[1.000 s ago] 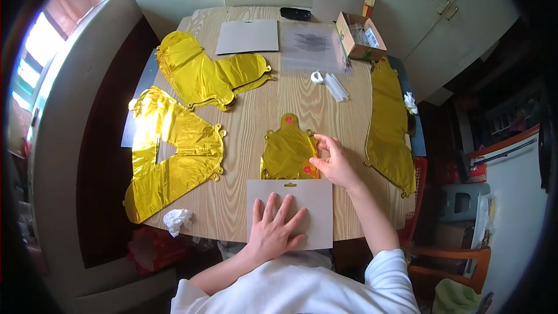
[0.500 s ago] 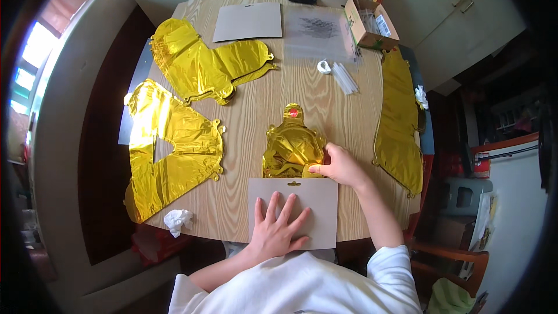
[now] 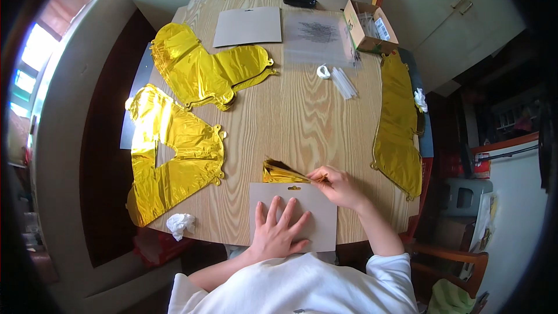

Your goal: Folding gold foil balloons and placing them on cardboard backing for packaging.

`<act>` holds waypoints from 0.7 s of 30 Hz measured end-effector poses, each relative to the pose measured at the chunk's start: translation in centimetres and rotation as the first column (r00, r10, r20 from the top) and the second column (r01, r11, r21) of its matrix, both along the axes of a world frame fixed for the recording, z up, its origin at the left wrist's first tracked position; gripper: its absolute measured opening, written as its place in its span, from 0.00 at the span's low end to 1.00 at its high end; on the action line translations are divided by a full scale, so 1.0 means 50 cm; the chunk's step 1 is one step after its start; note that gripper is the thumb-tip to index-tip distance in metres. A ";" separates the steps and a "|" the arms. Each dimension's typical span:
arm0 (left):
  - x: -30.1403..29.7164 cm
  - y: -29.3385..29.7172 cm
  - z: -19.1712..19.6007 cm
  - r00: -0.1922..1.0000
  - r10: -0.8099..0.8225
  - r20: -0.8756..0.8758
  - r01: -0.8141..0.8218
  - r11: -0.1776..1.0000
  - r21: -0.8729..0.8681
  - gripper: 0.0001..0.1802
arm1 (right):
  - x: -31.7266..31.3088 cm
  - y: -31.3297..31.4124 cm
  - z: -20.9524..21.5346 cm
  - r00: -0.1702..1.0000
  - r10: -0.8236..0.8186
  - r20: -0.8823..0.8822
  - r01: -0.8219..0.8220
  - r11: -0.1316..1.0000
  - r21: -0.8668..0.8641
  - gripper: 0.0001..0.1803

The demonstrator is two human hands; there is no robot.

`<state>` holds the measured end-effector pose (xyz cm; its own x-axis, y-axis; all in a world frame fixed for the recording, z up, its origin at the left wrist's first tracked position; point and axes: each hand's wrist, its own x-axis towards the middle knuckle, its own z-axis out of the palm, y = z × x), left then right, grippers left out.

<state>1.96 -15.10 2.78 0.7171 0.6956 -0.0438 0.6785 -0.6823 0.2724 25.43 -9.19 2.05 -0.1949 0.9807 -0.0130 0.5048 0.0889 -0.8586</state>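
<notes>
My left hand [image 3: 278, 228] lies flat with spread fingers on a grey header card [image 3: 322, 221] at the table's near edge. A gold foil balloon [image 3: 276, 173] sticks out past the card's far edge, its loose end lifted off the table. My right hand [image 3: 337, 187] pinches that end at its right side, near the card's far right corner. The part of the balloon under the card is hidden. More flat gold foil balloons lie around: an angular one [image 3: 195, 157] at the left, a stack [image 3: 203, 70] behind it, and a long one [image 3: 399, 128] along the right edge.
At the back are a stack of grey cards [image 3: 247, 26], clear plastic bags [image 3: 314, 38], a black case [image 3: 299, 0] and a cardboard box [image 3: 372, 35] holding clear items. A white ribbon roll [image 3: 323, 72] sits beside clear straws [image 3: 344, 84]. Crumpled tissue [image 3: 181, 225] lies front left.
My right hand has raised the balloon's far end off the table and brought it toward me, folding it over near the card. My left hand stays on the card.
</notes>
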 end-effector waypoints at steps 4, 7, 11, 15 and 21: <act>-0.003 0.003 0.000 1.000 -0.004 0.003 0.004 0.999 -0.045 0.40 | -0.009 -0.003 -0.019 0.992 -0.089 -0.087 0.094 0.994 0.058 0.10; -0.007 0.008 0.005 1.000 -0.020 -0.006 0.020 0.997 -0.075 0.41 | -0.006 -0.007 -0.033 0.989 -0.143 -0.042 0.144 0.989 0.018 0.13; -0.007 0.018 0.010 0.999 -0.037 -0.015 0.035 0.994 -0.108 0.41 | -0.010 0.001 -0.033 0.983 -0.168 -0.067 0.170 0.985 0.027 0.14; -0.006 0.021 0.009 0.998 -0.054 -0.023 0.051 0.994 -0.094 0.41 | 0.003 0.010 -0.044 0.956 -0.182 -0.229 0.144 0.974 -0.174 0.11; -0.006 0.020 0.006 0.999 -0.048 -0.018 0.047 0.998 -0.037 0.41 | 0.006 0.025 -0.038 0.811 -0.208 -0.547 0.014 0.942 -0.337 0.11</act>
<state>1.68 -14.11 3.08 0.7480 0.6586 -0.0824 0.6508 -0.7035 0.2856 25.72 -7.93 0.14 -0.1519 0.9604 -0.2334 -0.0920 -0.2489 -0.9642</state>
